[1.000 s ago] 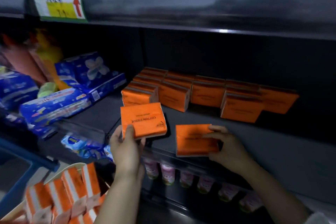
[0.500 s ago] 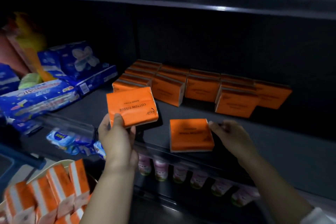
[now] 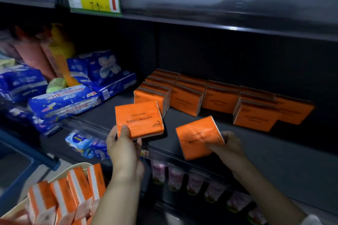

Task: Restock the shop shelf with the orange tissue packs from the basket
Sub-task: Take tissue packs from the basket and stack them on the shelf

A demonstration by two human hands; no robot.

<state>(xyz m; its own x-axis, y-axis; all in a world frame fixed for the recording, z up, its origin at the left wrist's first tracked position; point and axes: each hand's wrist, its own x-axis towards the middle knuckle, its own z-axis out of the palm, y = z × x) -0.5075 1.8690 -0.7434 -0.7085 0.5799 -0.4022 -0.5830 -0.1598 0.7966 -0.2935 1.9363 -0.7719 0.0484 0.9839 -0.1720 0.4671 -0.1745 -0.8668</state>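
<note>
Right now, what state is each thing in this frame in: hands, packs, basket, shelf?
Left grip: curled round an orange pack, held over the shelf front.
Right grip: holding a second pack by its edge, pack tilted.
Shelved packs: standing on edge in rows at the back.
Basket: holds more packs, upright.
Shelf: partly stocked.

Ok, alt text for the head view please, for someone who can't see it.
Two hands each hold an orange tissue pack at the front of a dark shelf: the left hand grips the labelled pack, the right hand the skewed pack. Rows of orange packs stand at the shelf's back, and more fill the basket at lower left.
</note>
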